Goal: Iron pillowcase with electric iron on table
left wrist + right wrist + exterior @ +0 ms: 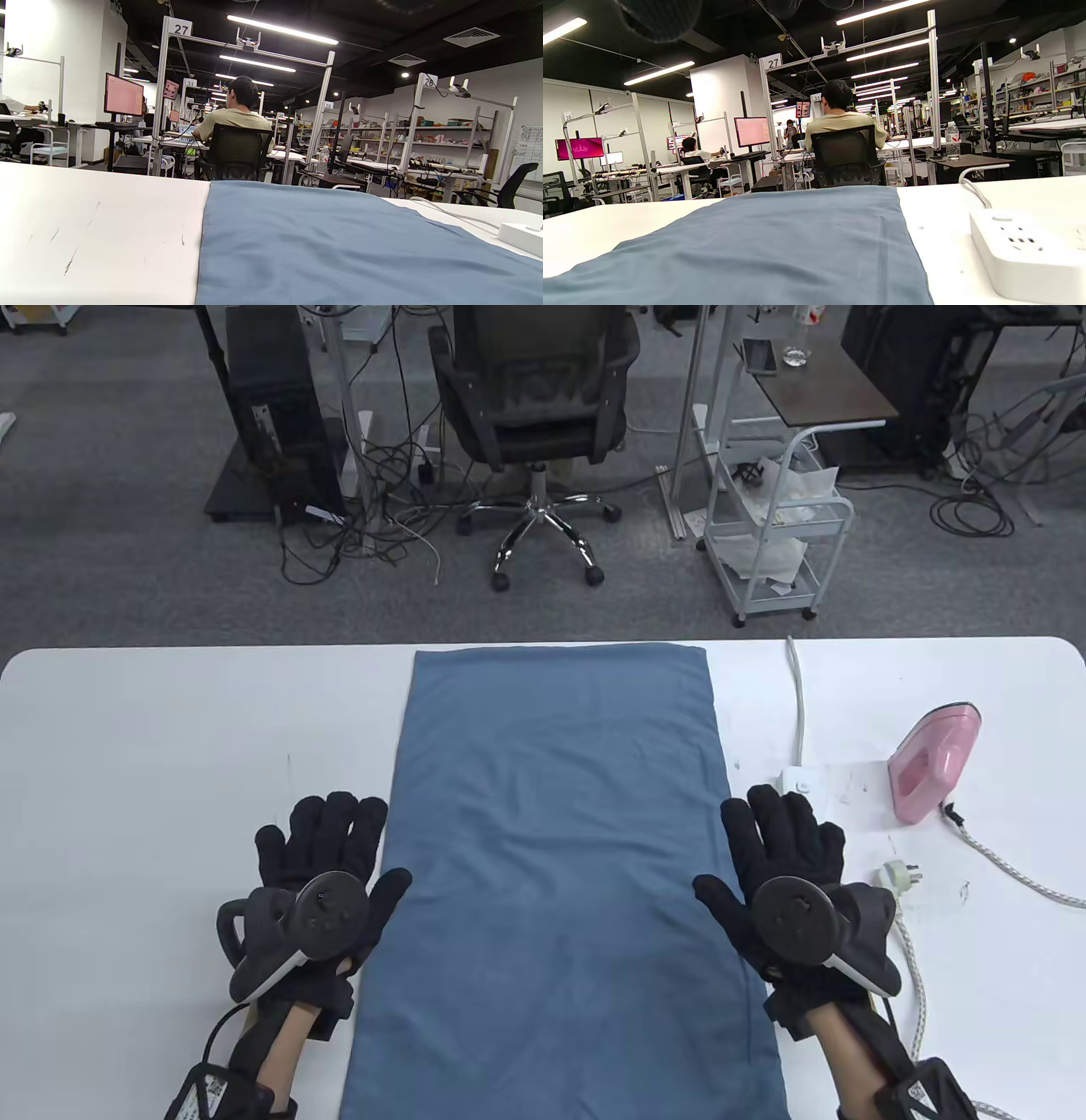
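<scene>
1. In the table view I see the blue pillowcase [560,882] spread flat down the middle of the frame, long axis running from the far edge of the white table [170,746] to the bottom edge of the picture. Faint creases show across its lower half.
2. My left hand [327,865] lies palm down at lower left, fingers spread and flat on the table just beside the pillowcase's left edge; the thumb tip reaches onto the cloth. It grips nothing.
3. My right hand [785,865] mirrors it at lower right, fingers extended, flat, holding nothing. The thumb lies over the pillowcase's right edge; the fingertips lie close to the power strip.
4. The pink iron [933,763] stands at the right of the frame, well apart from both hands. Its braided cord [1010,869] trails off the right edge of the frame.
5. A white plug [899,878] lies on the table just right of my right hand, unplugged, with its cord running toward the bottom edge.
6. The white power strip [802,780] sits between the pillowcase and the iron; its cable runs up to the far table edge. The right wrist view shows the strip [1026,250] at lower right with empty sockets.
7. The left wrist view shows only the pillowcase [339,250] and bare table [93,228]; no fingers in view.
8. Beyond the table, upper centre: a black office chair [534,398].
</scene>
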Demonstrator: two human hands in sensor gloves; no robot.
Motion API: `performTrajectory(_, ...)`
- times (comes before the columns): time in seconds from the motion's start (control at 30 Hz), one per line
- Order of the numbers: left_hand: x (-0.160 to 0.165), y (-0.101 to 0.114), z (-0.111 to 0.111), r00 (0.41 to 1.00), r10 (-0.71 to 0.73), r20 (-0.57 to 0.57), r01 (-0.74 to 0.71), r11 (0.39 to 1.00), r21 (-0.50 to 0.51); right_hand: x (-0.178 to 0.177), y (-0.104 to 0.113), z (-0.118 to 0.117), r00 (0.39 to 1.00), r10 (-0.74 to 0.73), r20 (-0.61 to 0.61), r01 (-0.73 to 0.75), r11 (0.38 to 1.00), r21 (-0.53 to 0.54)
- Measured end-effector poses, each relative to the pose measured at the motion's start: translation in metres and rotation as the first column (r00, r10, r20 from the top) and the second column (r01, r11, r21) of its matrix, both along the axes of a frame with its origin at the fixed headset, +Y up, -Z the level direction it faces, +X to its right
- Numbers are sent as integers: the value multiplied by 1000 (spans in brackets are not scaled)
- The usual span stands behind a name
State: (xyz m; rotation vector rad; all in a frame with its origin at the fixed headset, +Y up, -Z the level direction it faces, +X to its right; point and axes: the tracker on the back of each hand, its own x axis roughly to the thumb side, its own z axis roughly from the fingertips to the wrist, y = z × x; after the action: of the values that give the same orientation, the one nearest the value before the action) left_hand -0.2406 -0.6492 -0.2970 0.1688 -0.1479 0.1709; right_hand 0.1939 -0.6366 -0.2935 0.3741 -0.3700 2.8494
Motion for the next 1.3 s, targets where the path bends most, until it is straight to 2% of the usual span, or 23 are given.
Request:
performTrajectory(0.53,3,-2,1,1000,4,24,-4,1000,-15,8,-1,-1,999,17,39,-16,999,-29)
performTrajectory(0.7,5,-3,0,999,11,39,-10,1000,-17,32,4,-4,988,25,150,-19,999,-40)
performTrajectory(0.87,6,-3,0,999,18,45,-17,1000,-25,80,3,-12,936,48,348,-15,995,-96)
performTrajectory(1.0,5,-2,-1,999,18,43,-17,1000,-22,120,-13,-23,863,156,481,-58,976,-212)
performTrajectory(1.07,4,-3,-2,999,23,43,-22,999,-27,139,-31,-32,820,224,526,-65,951,-302)
performTrajectory(1.17,4,-6,-4,999,15,42,-14,999,-39,156,-59,-45,756,353,550,-104,896,-433)
performTrajectory(1.3,4,-7,-4,999,9,40,-7,999,-47,160,-89,-58,718,445,535,-124,838,-531)
